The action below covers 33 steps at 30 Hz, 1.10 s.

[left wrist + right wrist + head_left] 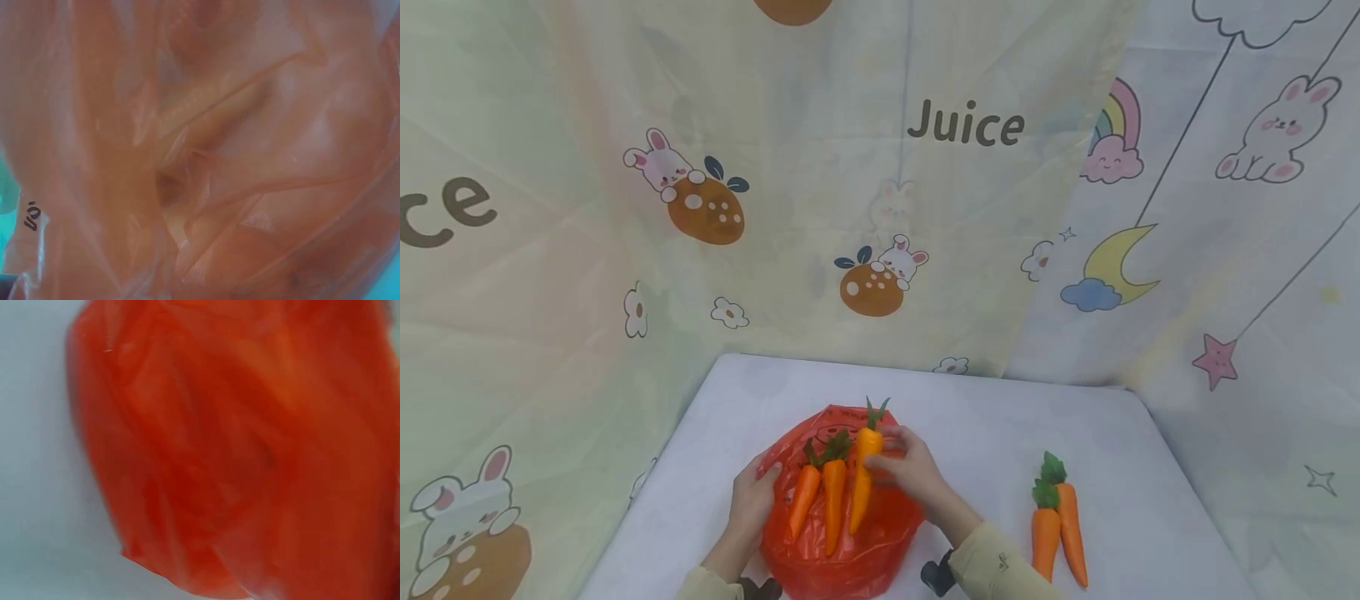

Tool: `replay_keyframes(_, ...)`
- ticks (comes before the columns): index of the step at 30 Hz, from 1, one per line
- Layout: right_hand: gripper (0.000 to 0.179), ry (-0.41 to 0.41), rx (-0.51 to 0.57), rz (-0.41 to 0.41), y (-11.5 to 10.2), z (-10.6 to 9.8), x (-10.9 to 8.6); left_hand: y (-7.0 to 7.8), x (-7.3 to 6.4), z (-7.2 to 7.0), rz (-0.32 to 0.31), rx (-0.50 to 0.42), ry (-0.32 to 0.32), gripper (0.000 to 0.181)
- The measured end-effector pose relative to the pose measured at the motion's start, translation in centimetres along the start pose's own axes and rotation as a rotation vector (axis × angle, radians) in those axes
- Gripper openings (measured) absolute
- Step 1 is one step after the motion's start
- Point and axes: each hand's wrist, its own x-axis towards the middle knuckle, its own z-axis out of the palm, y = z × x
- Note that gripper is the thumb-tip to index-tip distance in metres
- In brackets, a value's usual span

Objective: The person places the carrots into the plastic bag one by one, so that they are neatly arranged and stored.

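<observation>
Three carrots [832, 507] over the red bag [831, 575], inside or atop unclear; right hand [916, 468] pinches the rightmost carrot [863, 479] near its leaves [875, 416]; left hand [751, 500] grasps the bag's edge, likely steadying it.

White tbl [981, 450], red plastic bag [842, 577] on it, 2 carrots [1045, 537] w/ green tops at R

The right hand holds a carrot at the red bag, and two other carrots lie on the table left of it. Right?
Only the side is wrong: the head view shows the two other carrots on the table right of the red bag. The right hand holds a carrot at the bag.
</observation>
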Motion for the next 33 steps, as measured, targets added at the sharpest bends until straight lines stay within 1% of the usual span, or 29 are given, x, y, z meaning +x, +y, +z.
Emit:
replay_keyframes(6,0.061,0.063,-0.170,0.027,1.6,1.3,0.6,-0.1,0.0,0.0,0.001,0.003,0.005,0.050)
replay_keyframes(10,0.062,0.072,-0.274,0.041,2.5,1.9,0.9,-0.1,0.0,0.1,0.003,-0.003,0.001,0.049)
replay_keyframes(15,0.059,0.065,-0.361,0.063,3.5,2.4,1.5,-0.1,0.0,0.2,-0.005,-0.005,-0.001,0.048)
replay_keyframes(20,0.057,0.093,-0.438,0.093,4.5,2.9,1.8,0.0,0.2,0.4,-0.026,-0.004,-0.001,0.049)
replay_keyframes(23,0.056,0.089,-0.459,0.103,4.9,3.0,1.9,0.0,0.2,0.4,-0.028,-0.004,-0.001,0.049)
replay_keyframes(26,0.057,0.066,-0.459,0.104,5.2,3.1,1.9,0.0,0.2,0.4,-0.028,-0.001,-0.001,0.049)
replay_keyframes(30,0.061,0.039,-0.431,0.098,5.3,3.2,1.9,0.0,0.1,0.4,-0.033,0.002,0.001,0.049)
replay_keyframes(33,0.062,0.038,-0.412,0.090,5.3,3.3,1.9,0.1,0.1,0.3,-0.040,0.000,0.001,0.049)
